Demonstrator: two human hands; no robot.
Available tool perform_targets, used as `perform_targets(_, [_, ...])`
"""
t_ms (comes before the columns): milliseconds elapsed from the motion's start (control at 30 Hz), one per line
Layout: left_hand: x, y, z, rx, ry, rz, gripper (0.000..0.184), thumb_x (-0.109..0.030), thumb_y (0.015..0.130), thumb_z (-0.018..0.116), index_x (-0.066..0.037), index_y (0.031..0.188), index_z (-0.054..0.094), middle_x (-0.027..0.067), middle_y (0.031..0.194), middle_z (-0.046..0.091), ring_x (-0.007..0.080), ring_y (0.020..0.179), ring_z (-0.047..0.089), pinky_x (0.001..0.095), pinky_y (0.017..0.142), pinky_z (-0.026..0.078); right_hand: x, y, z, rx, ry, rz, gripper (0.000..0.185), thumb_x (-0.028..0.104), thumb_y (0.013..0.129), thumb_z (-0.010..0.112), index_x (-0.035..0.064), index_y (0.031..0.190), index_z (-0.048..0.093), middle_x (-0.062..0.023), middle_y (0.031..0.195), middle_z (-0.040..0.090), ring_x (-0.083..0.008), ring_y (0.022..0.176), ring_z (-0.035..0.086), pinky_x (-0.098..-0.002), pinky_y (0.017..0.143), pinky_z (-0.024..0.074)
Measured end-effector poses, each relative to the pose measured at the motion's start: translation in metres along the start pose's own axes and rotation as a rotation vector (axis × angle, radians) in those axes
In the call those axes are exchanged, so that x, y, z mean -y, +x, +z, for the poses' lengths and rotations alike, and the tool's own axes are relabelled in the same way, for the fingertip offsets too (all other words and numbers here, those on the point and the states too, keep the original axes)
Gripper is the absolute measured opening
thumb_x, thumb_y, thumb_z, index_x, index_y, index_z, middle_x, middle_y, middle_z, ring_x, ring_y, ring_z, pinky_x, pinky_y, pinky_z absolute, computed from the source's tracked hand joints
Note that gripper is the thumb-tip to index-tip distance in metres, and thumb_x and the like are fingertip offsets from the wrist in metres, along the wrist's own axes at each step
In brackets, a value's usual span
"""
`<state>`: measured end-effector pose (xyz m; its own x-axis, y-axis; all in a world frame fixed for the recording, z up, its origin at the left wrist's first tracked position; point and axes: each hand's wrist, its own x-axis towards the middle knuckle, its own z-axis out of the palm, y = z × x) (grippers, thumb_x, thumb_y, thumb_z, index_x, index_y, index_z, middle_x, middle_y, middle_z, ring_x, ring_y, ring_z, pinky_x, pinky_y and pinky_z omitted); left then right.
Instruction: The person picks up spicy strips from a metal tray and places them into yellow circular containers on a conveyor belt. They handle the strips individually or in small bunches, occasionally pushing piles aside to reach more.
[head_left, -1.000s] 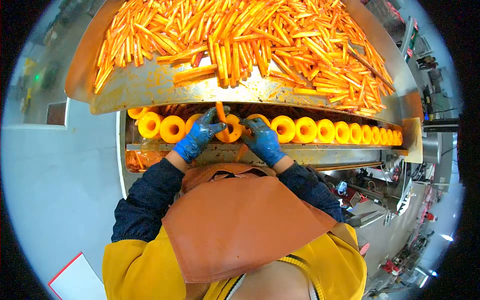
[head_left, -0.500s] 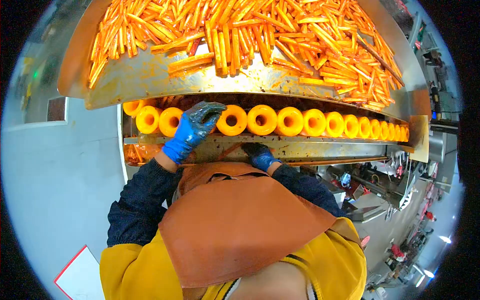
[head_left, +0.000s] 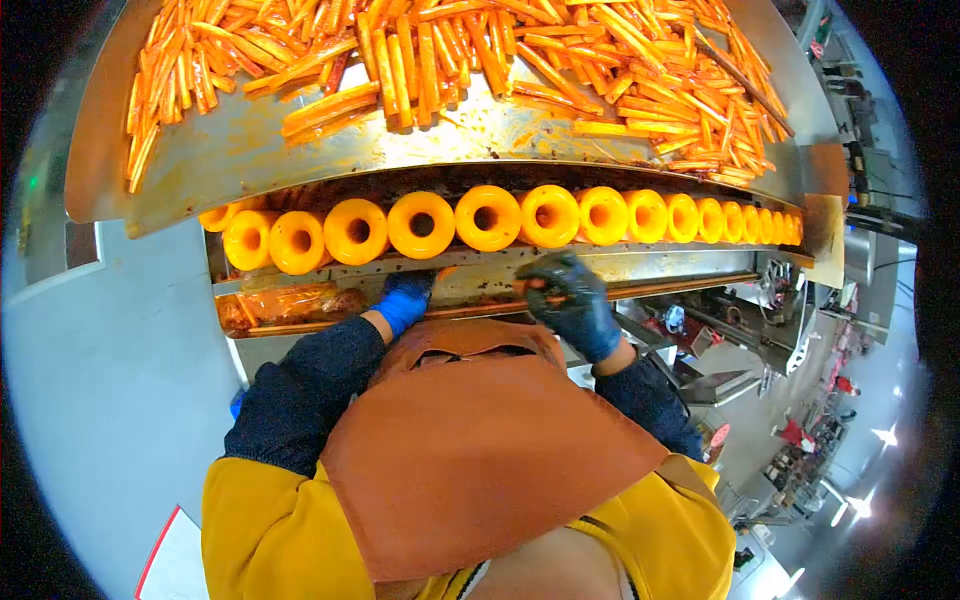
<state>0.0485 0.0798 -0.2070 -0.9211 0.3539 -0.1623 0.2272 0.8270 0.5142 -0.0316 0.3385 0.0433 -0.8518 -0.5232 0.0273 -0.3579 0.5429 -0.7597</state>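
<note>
My left hand (head_left: 405, 300), in a blue glove darkened at the fingers, is down in the narrow metal trough (head_left: 480, 278) in front of me. Its fingers are mostly hidden, and the end of an orange strip (head_left: 446, 271) shows beside them. My right hand (head_left: 572, 305), in a dark stained glove, is raised over the trough's front edge with the fingers curled in; a small orange spot shows at the fingertips, too unclear to name. Just behind both hands runs a row of yellow hollow cylinders (head_left: 421, 225), their round openings facing me.
A metal tray (head_left: 300, 180) above the row carries a heap of orange, sauce-coated strips (head_left: 410, 60) and a dark stick (head_left: 745, 80). Clear-wrapped orange strips (head_left: 290, 305) lie in the trough's left end. Machinery (head_left: 730, 330) stands to the right.
My left hand has come down from the yellow cylinders into the trough. My right hand has lifted out of the trough and moved right. The view has shifted slightly.
</note>
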Motion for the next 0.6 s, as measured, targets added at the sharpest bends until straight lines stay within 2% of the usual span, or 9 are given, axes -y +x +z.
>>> perform_targets(67, [-0.007, 0.005, -0.009, 0.080, 0.053, 0.013, 0.026, -0.022, 0.080, 0.048, -0.008, 0.098, 0.062, 0.0179, 0.093, 0.064, 0.0360, 0.080, 0.062, 0.0479, 0.070, 0.049, 0.004, 0.009, -0.012, -0.391, 0.008, -0.038, 0.025, -0.006, 0.070, 0.064, 0.0047, 0.093, 0.064, -0.0087, 0.089, 0.065, -0.0240, 0.083, 0.060, -0.0330, 0.074, 0.0493])
perform_targets(133, [-0.010, 0.008, -0.011, 0.142, 0.040, -0.027, 0.028, -0.022, 0.079, 0.049, -0.008, 0.099, 0.062, 0.0181, 0.093, 0.064, 0.0361, 0.081, 0.062, 0.0476, 0.070, 0.049, -0.001, 0.029, -0.022, -0.459, -0.098, -0.116, 0.028, 0.001, 0.070, 0.068, 0.0081, 0.096, 0.064, -0.0082, 0.089, 0.063, -0.0287, 0.086, 0.059, -0.0378, 0.076, 0.0486])
perform_targets(167, [-0.011, 0.009, -0.014, 0.207, 0.033, -0.069, 0.029, -0.023, 0.079, 0.050, -0.008, 0.100, 0.062, 0.0182, 0.094, 0.064, 0.0361, 0.081, 0.062, 0.0473, 0.070, 0.049, 0.002, 0.041, -0.020, -0.386, 0.063, -0.058, 0.029, 0.002, 0.071, 0.067, 0.0083, 0.099, 0.063, -0.0089, 0.094, 0.064, -0.0286, 0.091, 0.058, -0.0377, 0.081, 0.0469])
perform_targets(300, [-0.011, -0.011, -0.055, 0.374, 0.107, 0.017, 0.028, -0.026, 0.077, 0.056, -0.007, 0.097, 0.062, 0.0190, 0.091, 0.064, 0.0369, 0.081, 0.062, 0.0472, 0.068, 0.049, -0.026, 0.059, -0.001, -0.167, -0.042, -0.097, 0.031, 0.013, 0.074, 0.069, 0.0091, 0.104, 0.063, -0.0112, 0.100, 0.063, -0.0324, 0.096, 0.057, -0.0402, 0.087, 0.0456])
perform_targets(367, [-0.046, -0.020, -0.125, 0.141, -0.090, -0.036, 0.027, -0.026, 0.075, 0.063, -0.006, 0.092, 0.062, 0.0199, 0.085, 0.064, 0.0372, 0.078, 0.062, 0.0444, 0.065, 0.050, -0.026, 0.060, -0.017, -0.217, -0.048, -0.019, 0.033, 0.018, 0.074, 0.071, 0.0095, 0.105, 0.063, -0.0119, 0.101, 0.062, -0.0331, 0.098, 0.056, -0.0407, 0.087, 0.0459])
perform_targets(400, [-0.064, -0.020, -0.153, 0.138, -0.080, -0.036, 0.027, -0.026, 0.075, 0.063, -0.006, 0.092, 0.062, 0.0199, 0.085, 0.064, 0.0372, 0.078, 0.062, 0.0444, 0.065, 0.050, -0.044, 0.059, -0.026, -0.284, -0.104, -0.112, 0.032, 0.018, 0.075, 0.071, 0.0112, 0.105, 0.063, -0.0118, 0.100, 0.062, -0.0312, 0.095, 0.058, -0.0385, 0.084, 0.0479])
perform_targets(467, [-0.093, -0.015, -0.189, 0.005, -0.288, -0.336, 0.025, -0.023, 0.073, 0.069, -0.005, 0.089, 0.060, 0.0195, 0.082, 0.063, 0.0336, 0.075, 0.063, 0.0385, 0.064, 0.051, -0.076, 0.062, -0.055, -0.344, -0.150, -0.066, 0.028, 0.017, 0.077, 0.068, 0.0134, 0.105, 0.063, -0.0112, 0.098, 0.063, -0.0299, 0.089, 0.060, -0.0377, 0.079, 0.0497])
perform_targets(500, [-0.072, -0.015, -0.164, -0.150, -0.534, -0.292, 0.027, -0.019, 0.072, 0.072, -0.004, 0.092, 0.060, 0.0172, 0.086, 0.063, 0.0283, 0.075, 0.064, 0.0328, 0.065, 0.052, -0.082, 0.067, -0.075, -0.355, -0.240, -0.035, 0.027, 0.017, 0.078, 0.067, 0.0140, 0.105, 0.063, -0.0112, 0.097, 0.063, -0.0301, 0.087, 0.060, -0.0379, 0.078, 0.0500])
perform_targets(600, [-0.121, 0.034, -0.207, -0.403, -0.638, -0.174, 0.032, -0.016, 0.071, 0.073, -0.004, 0.096, 0.058, 0.0140, 0.088, 0.063, 0.0257, 0.075, 0.063, 0.0296, 0.067, 0.052, -0.092, 0.099, -0.117, -0.302, -0.422, -0.089, 0.025, 0.019, 0.079, 0.065, 0.0144, 0.104, 0.063, -0.0117, 0.096, 0.063, -0.0313, 0.087, 0.061, -0.0387, 0.073, 0.0507])
